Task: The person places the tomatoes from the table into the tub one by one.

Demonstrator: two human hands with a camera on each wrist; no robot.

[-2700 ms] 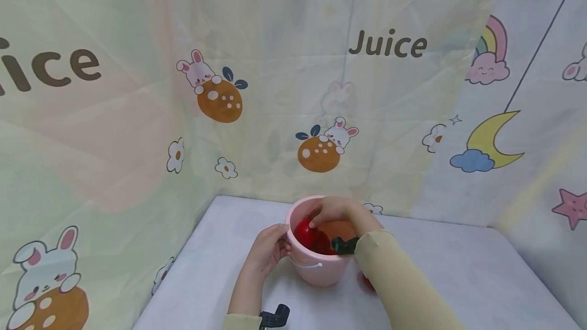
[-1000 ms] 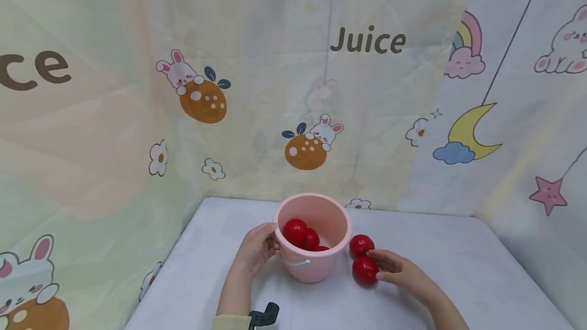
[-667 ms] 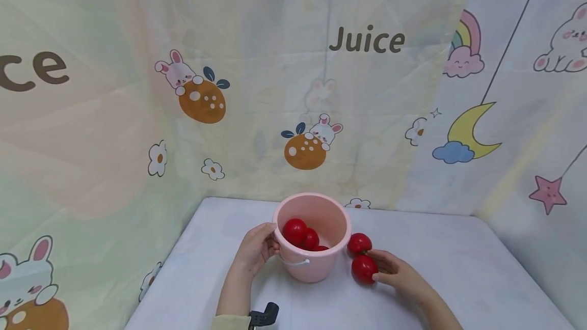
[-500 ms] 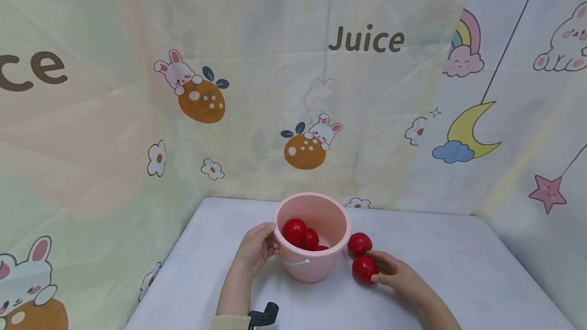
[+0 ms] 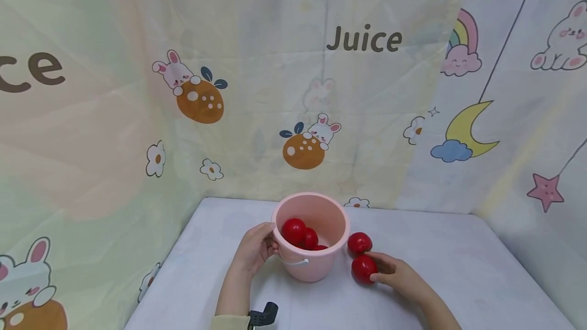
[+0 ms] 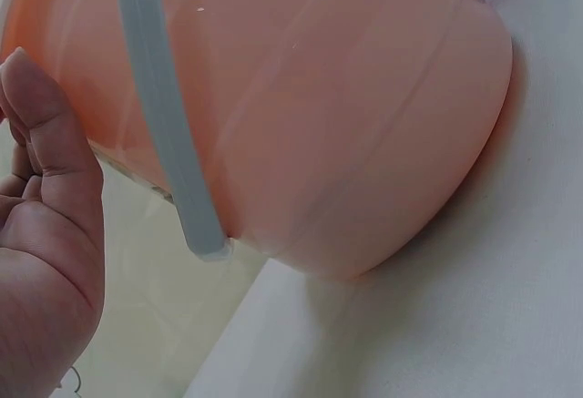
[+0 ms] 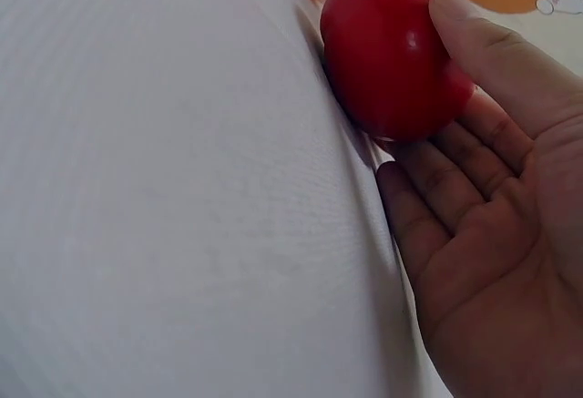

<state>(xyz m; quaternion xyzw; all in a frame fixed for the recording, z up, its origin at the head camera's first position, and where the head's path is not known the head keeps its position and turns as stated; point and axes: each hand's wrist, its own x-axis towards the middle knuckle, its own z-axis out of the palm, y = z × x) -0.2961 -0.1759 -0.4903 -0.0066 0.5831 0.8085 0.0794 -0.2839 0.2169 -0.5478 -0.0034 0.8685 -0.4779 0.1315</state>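
Observation:
A pink bucket (image 5: 313,268) stands upright on the table, its mouth tilted toward the head camera. My left hand (image 5: 256,248) grips its left rim; in the left wrist view the thumb (image 6: 46,116) lies along the bucket's wall. Inside lie several glossy round red fruits (image 5: 293,231), one partly hidden by the front rim. To the bucket's right are two more. My right hand (image 5: 399,276) holds the nearer red fruit (image 5: 364,270) between thumb and fingers, and it rests on the table. The farther red fruit (image 5: 359,243) sits just behind it, beside the bucket.
The white table (image 5: 458,264) runs back to a printed cloth backdrop (image 5: 257,182) that encloses the far side and both flanks. A white handle (image 5: 295,262) hangs across the bucket's front. A black wrist camera (image 5: 264,314) sits on the left wrist.
The right hand has left the bucket, letting go of a red fruit inside, and moved right to the fruits on the table. Its thumb and fingers have closed round the nearer one. The left hand keeps its hold.

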